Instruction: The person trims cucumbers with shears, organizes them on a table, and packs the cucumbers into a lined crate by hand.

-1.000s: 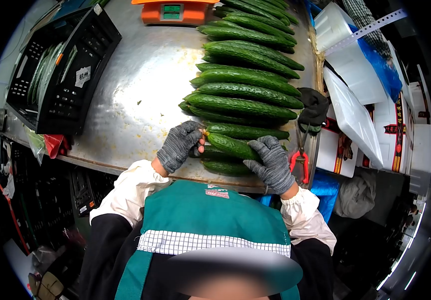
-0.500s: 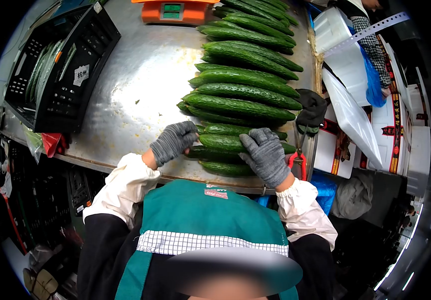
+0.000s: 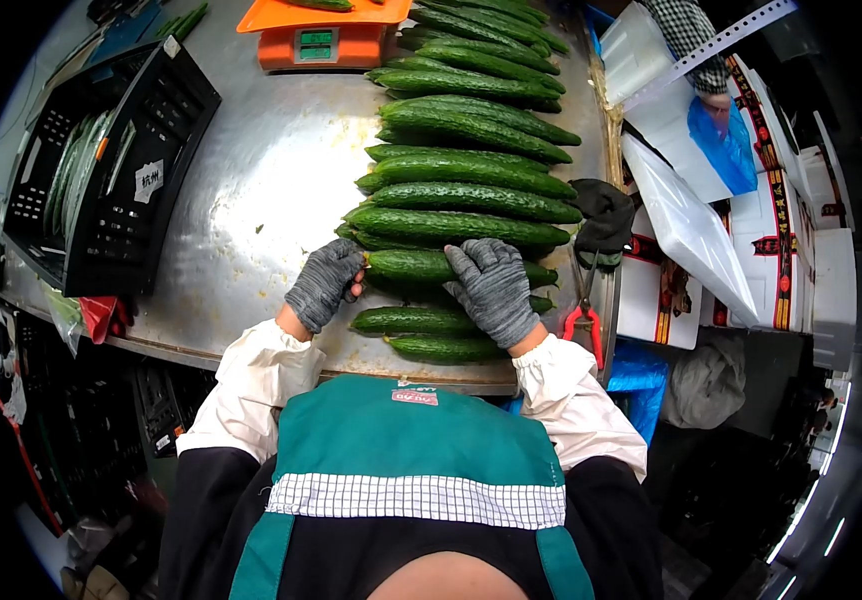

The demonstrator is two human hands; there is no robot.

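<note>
In the head view a green cucumber [image 3: 406,265] lies crosswise at the near end of a long row of cucumbers [image 3: 466,195]. The gloved fingers of my left hand [image 3: 324,287] are closed at its left tip. My right hand [image 3: 496,292], also in a grey glove, is bent over its right half, the thumb along the top; the fingertips' undersides are hidden. Another cucumber shows partly beneath it. Nearer to me, two cucumbers [image 3: 413,321] lie on the metal table [image 3: 281,160], their right ends partly behind my right hand.
An orange scale [image 3: 319,45] with a cucumber on its tray stands at the far side. A black crate [image 3: 116,165] is at the left. Red-handled shears [image 3: 583,325] and a dark cloth [image 3: 603,212] lie along the right edge. Beyond are white foam boxes [image 3: 736,250] and another person's checked sleeve [image 3: 686,35].
The view has shifted slightly. Both hands have moved the cucumber away from me, closer to the row, opening a gap to the nearer cucumbers. The other person's hand has moved at the blue plastic.
</note>
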